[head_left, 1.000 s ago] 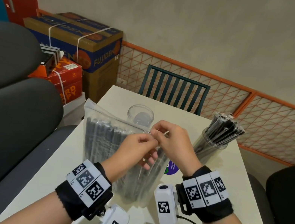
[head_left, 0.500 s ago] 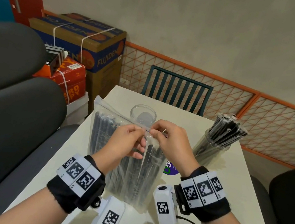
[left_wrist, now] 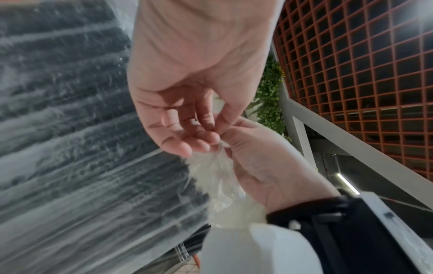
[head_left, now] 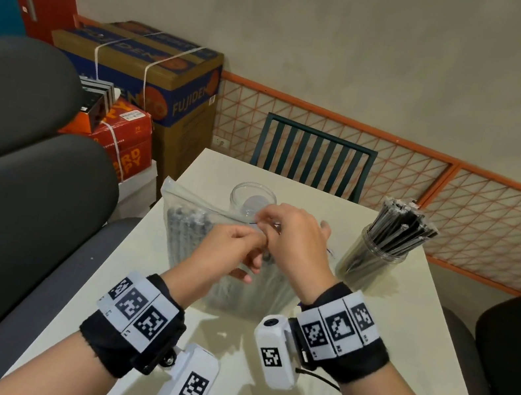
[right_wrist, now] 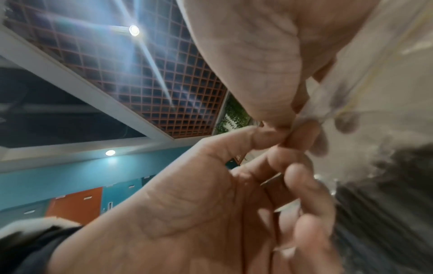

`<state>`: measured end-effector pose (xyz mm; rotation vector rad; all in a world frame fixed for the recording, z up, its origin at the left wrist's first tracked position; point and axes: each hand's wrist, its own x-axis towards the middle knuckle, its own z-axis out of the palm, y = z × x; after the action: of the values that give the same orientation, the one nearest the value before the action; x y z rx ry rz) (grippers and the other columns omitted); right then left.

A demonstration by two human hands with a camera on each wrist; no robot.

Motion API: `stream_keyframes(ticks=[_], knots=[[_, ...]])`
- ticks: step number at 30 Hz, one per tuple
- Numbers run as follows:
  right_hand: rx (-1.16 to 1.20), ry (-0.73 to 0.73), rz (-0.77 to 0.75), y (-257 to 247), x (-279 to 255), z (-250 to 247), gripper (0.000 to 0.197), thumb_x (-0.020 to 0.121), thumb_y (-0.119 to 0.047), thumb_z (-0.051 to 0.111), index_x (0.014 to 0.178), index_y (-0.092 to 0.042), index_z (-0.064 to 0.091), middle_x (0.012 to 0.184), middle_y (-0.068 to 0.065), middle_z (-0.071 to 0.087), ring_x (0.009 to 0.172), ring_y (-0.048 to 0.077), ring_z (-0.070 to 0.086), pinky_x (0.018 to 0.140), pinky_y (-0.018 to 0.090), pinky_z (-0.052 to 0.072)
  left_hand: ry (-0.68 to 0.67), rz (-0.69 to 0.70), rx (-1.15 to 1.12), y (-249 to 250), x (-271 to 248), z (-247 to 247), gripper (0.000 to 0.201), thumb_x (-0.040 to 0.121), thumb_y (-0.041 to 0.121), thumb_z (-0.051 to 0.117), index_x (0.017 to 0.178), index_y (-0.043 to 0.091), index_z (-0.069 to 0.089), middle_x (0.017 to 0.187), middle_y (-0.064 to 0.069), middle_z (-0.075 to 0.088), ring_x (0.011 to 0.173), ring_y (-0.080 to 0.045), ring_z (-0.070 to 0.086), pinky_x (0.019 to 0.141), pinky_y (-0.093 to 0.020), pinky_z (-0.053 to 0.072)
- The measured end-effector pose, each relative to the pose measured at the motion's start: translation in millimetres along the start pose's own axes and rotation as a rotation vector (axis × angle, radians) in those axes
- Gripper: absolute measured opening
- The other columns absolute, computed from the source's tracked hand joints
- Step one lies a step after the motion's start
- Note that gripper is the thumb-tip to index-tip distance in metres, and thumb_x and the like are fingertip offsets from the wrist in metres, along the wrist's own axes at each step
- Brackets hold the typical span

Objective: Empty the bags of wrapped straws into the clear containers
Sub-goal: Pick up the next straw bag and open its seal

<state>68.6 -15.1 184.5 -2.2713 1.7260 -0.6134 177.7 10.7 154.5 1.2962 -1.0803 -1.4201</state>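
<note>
A pale table (head_left: 403,327) runs from the person toward a green chair (head_left: 314,158) at its far edge, with dark seats on both sides and bare surface near the wrists. A clear bag of wrapped straws (head_left: 196,238) stands mid-table, an empty clear container (head_left: 253,198) just behind it, and a filled container (head_left: 378,253) well to the right. The wrist views alone show the grip: the left hand (head_left: 228,254) and right hand (head_left: 294,234) each pinch the bag's top edge, fingertips almost touching.
</note>
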Motion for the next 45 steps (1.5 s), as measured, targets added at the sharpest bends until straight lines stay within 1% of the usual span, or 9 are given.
stream_keyframes(ticks=[5,10,13,19,24,34,38,41,45], knots=[[0.142,0.010,-0.016,2.7,0.6,1.0,0.013,0.092,-0.027,0.056,0.094,-0.028,0.069,0.096,-0.010,0.070,0.092,0.015,0.057,0.092,0.039,0.034,0.135,-0.005,-0.090,5.3,4.2,-12.7,0.028,0.095,0.022,0.048,0.074,0.012,0.064,0.048,0.000,0.054,0.042,-0.010,0.053,0.045,-0.023,0.051],[0.261,0.055,0.065,8.1,8.0,-0.8,0.012,0.090,-0.025,0.058,0.085,-0.027,0.069,0.074,-0.015,0.058,0.082,0.018,0.057,0.088,0.050,0.046,0.103,0.047,-0.070,7.6,-2.0,-15.2,0.023,0.094,0.016,0.048,0.081,0.007,0.063,0.047,0.003,0.052,0.046,-0.010,0.052,0.045,-0.022,0.048],[0.251,0.129,0.155,16.2,15.4,-6.9,0.014,0.092,-0.023,0.055,0.090,-0.022,0.068,0.082,-0.006,0.062,0.088,0.021,0.058,0.091,0.048,0.045,0.077,0.057,-0.085,5.9,-8.3,-13.4,0.022,0.094,0.015,0.049,0.079,0.008,0.064,0.047,0.002,0.051,0.044,-0.010,0.051,0.045,-0.022,0.048],[0.157,-0.046,0.048,0.1,2.1,0.6,0.013,0.092,-0.029,0.054,0.097,-0.030,0.065,0.096,-0.010,0.066,0.091,0.013,0.053,0.089,0.040,0.032,0.031,0.003,0.002,5.6,-6.0,-9.7,0.028,0.093,0.023,0.051,0.073,0.012,0.068,0.052,0.000,0.054,0.051,-0.012,0.054,0.053,-0.025,0.050],[0.216,-0.026,-0.002,-1.5,0.5,7.2,0.012,0.093,-0.029,0.054,0.091,-0.028,0.066,0.089,-0.009,0.068,0.079,0.011,0.051,0.087,0.039,0.035,0.188,-0.010,0.019,11.4,-1.0,-20.3,0.039,0.093,0.036,0.049,0.069,0.010,0.064,0.048,0.000,0.053,0.047,-0.012,0.053,0.050,-0.024,0.051],[0.242,0.009,0.180,18.8,23.0,7.4,0.014,0.095,-0.024,0.048,0.087,-0.026,0.059,0.074,-0.009,0.053,0.081,0.019,0.049,0.093,0.045,0.042,0.176,0.011,-0.084,1.1,-12.2,-33.9,0.029,0.094,0.018,0.048,0.070,0.009,0.059,0.050,-0.001,0.049,0.045,-0.011,0.050,0.053,-0.027,0.047],[0.231,-0.104,0.030,10.9,15.5,8.5,0.015,0.092,-0.041,0.051,0.102,-0.034,0.061,0.078,-0.015,0.055,0.086,0.012,0.052,0.087,0.040,0.033,0.168,-0.012,-0.021,1.4,-12.8,-32.2,0.029,0.094,0.021,0.048,0.071,0.010,0.060,0.053,-0.001,0.051,0.049,-0.012,0.052,0.054,-0.026,0.049],[0.223,-0.133,-0.049,0.6,11.0,13.4,0.017,0.092,-0.046,0.049,0.094,-0.037,0.063,0.091,-0.013,0.066,0.094,0.012,0.057,0.092,0.045,0.033,0.278,-0.009,0.076,6.2,-4.0,-35.2,0.031,0.093,0.031,0.050,0.071,0.011,0.060,0.049,0.000,0.052,0.045,-0.010,0.052,0.050,-0.025,0.050],[0.237,-0.123,-0.038,5.9,13.7,17.6,0.016,0.094,-0.041,0.048,0.086,-0.036,0.061,0.072,-0.015,0.058,0.082,0.013,0.055,0.093,0.050,0.041,0.361,0.027,0.159,6.6,0.2,-50.1,0.028,0.094,0.019,0.047,0.068,0.011,0.054,0.053,-0.002,0.047,0.042,-0.011,0.046,0.046,-0.024,0.045]])
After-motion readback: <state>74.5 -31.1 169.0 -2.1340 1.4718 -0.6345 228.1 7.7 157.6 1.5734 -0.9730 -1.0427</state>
